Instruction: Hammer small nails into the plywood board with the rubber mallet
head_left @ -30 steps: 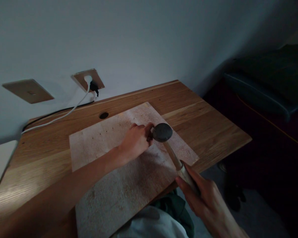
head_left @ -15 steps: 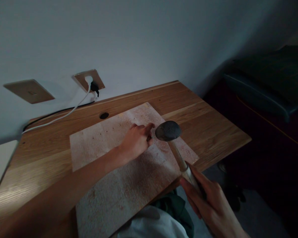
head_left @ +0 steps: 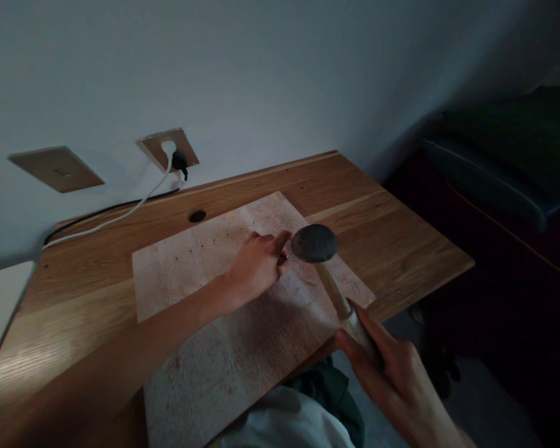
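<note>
Evidently the biggest thing here is the wall (head_left: 280,74), rising beyond the board. Under the board spreads a wooden tabletop (head_left: 401,230), reaching out past its far and right edges. The board (head_left: 205,373) itself lies flat, pale and mottled, one sheet set askew.

To the board's right, the right hand (head_left: 392,367) has its fingers wrapped around the handle of a mallet (head_left: 314,243), whose dark head hangs over the board's right part, just beside the left fingers. The left hand (head_left: 256,264) rests over the board's middle, thumb and forefinger pinching a small bright-ended piece (head_left: 288,256), too tiny to identify.

Along the board's far side runs a row of dark specks (head_left: 227,234); whether they are holes or heads I cannot tell. That row looks like finished work, evenly spaced and with nothing standing up from it. The pinched piece seems not yet fixed in the board, so this spot is probably unfinished. What the left arm covers on the board cannot be judged.
</note>
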`<state>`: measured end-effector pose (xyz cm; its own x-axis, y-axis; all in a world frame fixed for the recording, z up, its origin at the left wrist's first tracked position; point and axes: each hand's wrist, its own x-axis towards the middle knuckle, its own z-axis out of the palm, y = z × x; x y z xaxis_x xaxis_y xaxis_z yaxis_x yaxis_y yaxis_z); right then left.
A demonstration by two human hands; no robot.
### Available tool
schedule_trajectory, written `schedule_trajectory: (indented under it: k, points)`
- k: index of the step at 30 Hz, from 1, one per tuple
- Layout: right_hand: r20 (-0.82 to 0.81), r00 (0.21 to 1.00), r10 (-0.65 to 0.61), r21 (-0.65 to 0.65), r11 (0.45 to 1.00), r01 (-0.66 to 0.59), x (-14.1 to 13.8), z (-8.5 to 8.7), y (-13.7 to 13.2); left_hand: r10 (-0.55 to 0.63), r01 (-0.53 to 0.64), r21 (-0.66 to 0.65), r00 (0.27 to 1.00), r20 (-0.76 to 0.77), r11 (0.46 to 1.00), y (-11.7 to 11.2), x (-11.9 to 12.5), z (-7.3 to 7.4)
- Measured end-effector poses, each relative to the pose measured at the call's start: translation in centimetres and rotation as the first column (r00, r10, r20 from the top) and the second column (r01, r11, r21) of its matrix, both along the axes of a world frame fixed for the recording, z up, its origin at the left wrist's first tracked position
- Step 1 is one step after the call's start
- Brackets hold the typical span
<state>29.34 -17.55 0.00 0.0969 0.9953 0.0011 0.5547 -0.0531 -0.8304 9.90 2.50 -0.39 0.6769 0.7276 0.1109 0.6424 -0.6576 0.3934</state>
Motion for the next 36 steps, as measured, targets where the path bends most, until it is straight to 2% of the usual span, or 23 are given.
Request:
schedule_trajectory:
  k: [3,6,9,14,19,22,25,27,30,33,36]
  points:
    - [-0.018,1.000,0.006,-0.037,0.999,-0.007,0.1,-0.2,0.2,0.018,-0.018,0.008,0.999,-0.032,1.000,0.0,0.1,0.1]
    - [-0.083,0.987,-0.140,-0.111,0.985,0.131,-0.1,-0.2,-0.2,0.016,-0.017,-0.040,1.000,-0.017,0.999,0.0,0.2,0.3]
    - [-0.126,0.953,-0.277,-0.222,0.944,0.245,-0.4,0.2,-0.8,0.037,-0.040,-0.091,0.999,-0.036,0.995,-0.2,0.3,0.6]
    - [-0.210,0.929,-0.304,-0.323,0.919,0.228,-0.6,0.3,-1.2,0.041,-0.043,-0.067,0.999,-0.032,0.997,-0.5,-0.2,1.5]
    - [-0.314,0.886,-0.341,-0.376,0.901,0.214,-0.8,0.1,-1.2,0.100,-0.109,0.038,0.977,0.187,0.993,-0.2,-3.2,4.4]
    - [-0.352,0.873,-0.337,-0.406,0.895,0.182,-1.0,0.4,-1.1,0.168,-0.185,0.030,0.941,0.294,0.982,-0.4,-5.8,6.2]
    - [-0.328,0.889,-0.320,-0.382,0.906,0.185,-0.8,0.8,-0.7,0.257,-0.272,-0.001,0.909,0.328,0.962,-1.0,-8.4,7.0]
    - [-0.311,0.903,-0.297,-0.373,0.912,0.171,-0.2,1.2,0.1,0.298,-0.312,-0.009,0.896,0.329,0.950,-1.4,-10.0,6.8]
    - [-0.300,0.935,-0.190,-0.343,0.936,0.080,1.4,1.7,2.6,0.350,-0.360,-0.019,0.890,0.291,0.933,-1.6,-12.4,6.0]
    - [-0.344,0.935,-0.082,-0.306,0.952,-0.029,2.7,1.9,6.7,0.401,-0.408,-0.029,0.879,0.258,0.913,-1.7,-14.4,5.2]
    - [-0.321,0.946,-0.035,-0.317,0.946,-0.073,2.9,1.8,10.9,0.429,-0.437,-0.024,0.869,0.245,0.899,-2.2,-15.8,4.9]
